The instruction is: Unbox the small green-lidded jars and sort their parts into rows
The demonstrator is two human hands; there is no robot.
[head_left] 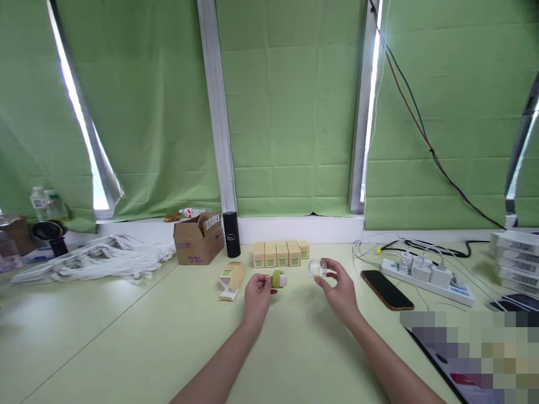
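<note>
Over the middle of the table, my left hand (pixel 258 293) pinches a small container with a green band and a pale end (pixel 278 279); its exact kind I cannot make out. To the right, the fingers of my right hand (pixel 338 285) are closed around a clear, cup-like cap (pixel 316 268). The two pieces are apart from each other. An opened small carton (pixel 232 280) lies beside my left hand, its flap toward me. Behind both hands stands a row of several small tan boxes (pixel 270 255) with green labels.
A brown cardboard box (pixel 196 244) and a black cylinder (pixel 231 234) stand at the back. White strap-like items (pixel 105 258) lie at left. On the right are a phone (pixel 387 290), a power strip (pixel 429 276) with cables, and stacked white boxes (pixel 517 258).
</note>
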